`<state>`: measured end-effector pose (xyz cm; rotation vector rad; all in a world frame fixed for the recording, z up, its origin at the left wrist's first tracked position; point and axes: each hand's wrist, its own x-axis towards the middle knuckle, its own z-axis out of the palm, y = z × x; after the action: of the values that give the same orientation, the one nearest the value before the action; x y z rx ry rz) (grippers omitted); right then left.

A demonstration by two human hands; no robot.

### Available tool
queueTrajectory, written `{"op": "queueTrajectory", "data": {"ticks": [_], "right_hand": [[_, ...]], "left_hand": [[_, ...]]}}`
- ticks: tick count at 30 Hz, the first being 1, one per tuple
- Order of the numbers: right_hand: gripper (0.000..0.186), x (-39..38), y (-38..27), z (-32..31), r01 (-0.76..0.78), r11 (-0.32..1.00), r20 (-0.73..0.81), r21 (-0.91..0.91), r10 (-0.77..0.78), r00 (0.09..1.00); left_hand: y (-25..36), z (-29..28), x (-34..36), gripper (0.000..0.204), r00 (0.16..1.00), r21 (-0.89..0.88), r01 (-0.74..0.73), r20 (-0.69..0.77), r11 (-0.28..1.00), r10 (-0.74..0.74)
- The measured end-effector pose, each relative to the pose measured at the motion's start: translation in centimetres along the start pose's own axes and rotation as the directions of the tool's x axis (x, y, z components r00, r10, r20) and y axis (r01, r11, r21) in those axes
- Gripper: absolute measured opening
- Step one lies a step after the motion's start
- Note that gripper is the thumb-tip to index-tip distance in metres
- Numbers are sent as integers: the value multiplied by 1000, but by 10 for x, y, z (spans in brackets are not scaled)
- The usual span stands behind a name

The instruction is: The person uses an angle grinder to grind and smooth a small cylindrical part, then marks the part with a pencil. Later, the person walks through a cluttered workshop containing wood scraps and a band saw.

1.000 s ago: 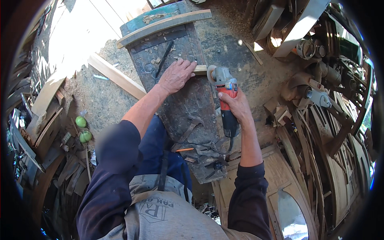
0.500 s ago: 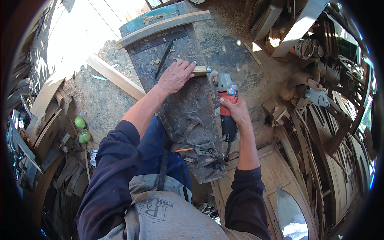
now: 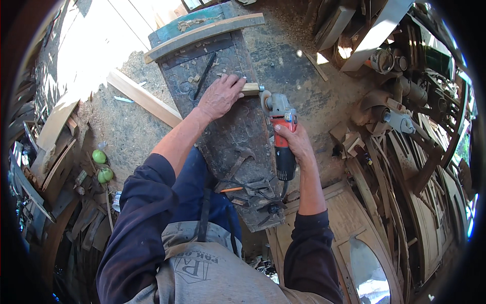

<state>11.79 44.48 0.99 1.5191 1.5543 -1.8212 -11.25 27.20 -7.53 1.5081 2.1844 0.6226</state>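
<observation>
My left hand [image 3: 221, 97] is closed round a wooden-handled tool [image 3: 250, 89], pressed down on the dark wooden workbench [image 3: 238, 126]. The handle's metal-ringed end points right; the rest of the tool is hidden under my fingers. In my right hand [image 3: 299, 144] is a red and black angle grinder [image 3: 284, 121], held upright along the bench's right edge. Its round disc [image 3: 265, 101] stands right by the ringed end; whether they touch I cannot tell. A dark flat bar [image 3: 206, 76] lies beyond my left hand, and a hammer [image 3: 242, 159] rests nearer to me.
Across the bench's far end lies a curved wooden strip [image 3: 202, 39]. A pale board [image 3: 144, 99] leans at its left side. Hand tools and an orange pencil [image 3: 232, 189] lie near the cord. A wooden door panel [image 3: 329, 223] and stacked timber [image 3: 405, 187] fill the right.
The angle grinder has shifted slightly left, bringing its disc closer to the ringed end of the handle. My left hand keeps its hold, and the whole view has drifted a little.
</observation>
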Motion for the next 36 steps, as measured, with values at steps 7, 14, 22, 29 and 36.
{"op": "queueTrajectory", "data": {"ticks": [7, 14, 22, 29, 36], "right_hand": [[45, -7, 3, -13, -36, 987, 17, 158, 33, 999], [53, 11, -27, -8, 11, 999, 13, 53, -12, 1000], [61, 19, -31, 3, 23, 1000, 40, -14, -22, 999], [64, 16, -4, -1, -24, 998, 1, -61, 24, 1000], [61, 10, -9, -4, -79, 993, 49, 93, 74, 996]], "left_hand": [[-1, -4, -1, 57, 995, 179, -96, -6, 979, 99], [-5, 5, 6, 55, 998, 207, -54, 47, 977, 46], [-6, 8, 3, 51, 999, 164, -47, 17, 985, 44], [-5, 3, 5, 56, 998, 162, -54, -7, 985, 56], [-6, 3, 5, 54, 998, 171, -63, 5, 983, 63]]}}
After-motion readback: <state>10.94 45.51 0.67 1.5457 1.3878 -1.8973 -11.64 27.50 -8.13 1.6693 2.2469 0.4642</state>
